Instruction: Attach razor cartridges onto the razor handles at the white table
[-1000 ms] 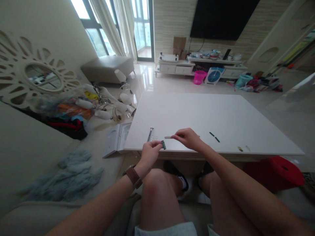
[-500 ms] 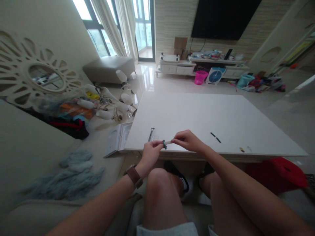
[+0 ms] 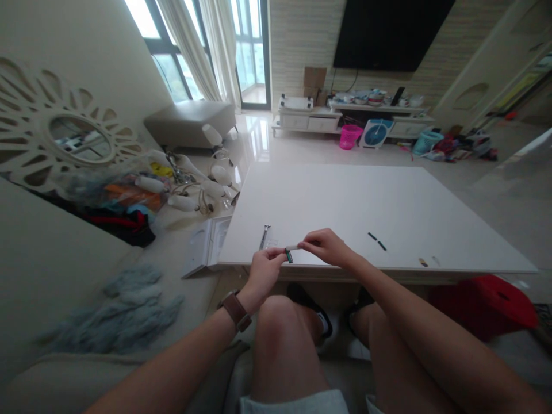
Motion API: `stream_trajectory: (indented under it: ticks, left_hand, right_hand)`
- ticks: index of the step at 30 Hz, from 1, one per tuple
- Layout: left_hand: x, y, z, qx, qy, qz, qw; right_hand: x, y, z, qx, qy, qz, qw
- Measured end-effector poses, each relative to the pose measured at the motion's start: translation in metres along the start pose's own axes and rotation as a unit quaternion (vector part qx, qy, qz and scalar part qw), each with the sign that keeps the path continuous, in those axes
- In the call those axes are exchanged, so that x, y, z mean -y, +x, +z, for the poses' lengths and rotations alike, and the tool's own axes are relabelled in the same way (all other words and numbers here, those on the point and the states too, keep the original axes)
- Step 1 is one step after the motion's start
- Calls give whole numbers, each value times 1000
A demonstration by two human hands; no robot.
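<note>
Near the front edge of the white table, my left hand pinches a small green board, which looks like a circuit board. My right hand is closed on a short white stick, whose left end meets the top of the board. Whether the two are joined or only touching, I cannot tell. Just beyond my left hand lie a slim metal tool and a clear plastic piece. To the right of my right hand rest two thin dark strips.
A small brown-and-dark piece lies near the table's right front edge. A white open box stands at the table's left side, near a chandelier on the floor. Below the right front edge is a red object.
The white stick has shifted slightly left and up, and lies more level against the board's top end. Both hands keep their grip in nearly the same place.
</note>
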State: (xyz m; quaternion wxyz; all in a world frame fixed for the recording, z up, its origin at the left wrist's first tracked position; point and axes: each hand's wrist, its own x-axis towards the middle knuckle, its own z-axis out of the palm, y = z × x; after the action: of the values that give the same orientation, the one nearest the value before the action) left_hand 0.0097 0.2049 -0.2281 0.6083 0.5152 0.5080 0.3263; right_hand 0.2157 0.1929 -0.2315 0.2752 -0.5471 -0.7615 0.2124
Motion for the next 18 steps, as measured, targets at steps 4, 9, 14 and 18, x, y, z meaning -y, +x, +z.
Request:
stream_trajectory:
  ticks: [4, 9, 14, 18]
  left_hand:
    - [2, 1, -1, 3, 11, 5, 1000]
    - [6, 3, -1, 4, 13, 9, 1000]
    - [5, 3, -1, 6, 2, 10, 1000]
    - [6, 3, 0, 6, 5, 9, 1000]
  right_hand:
    - [-2, 0, 2, 3, 7, 2, 1000]
    - [-5, 1, 4, 6, 28, 18, 999]
    - [-6, 2, 7, 13, 43, 28, 999]
    - [-6, 2, 6, 16, 50, 31, 998]
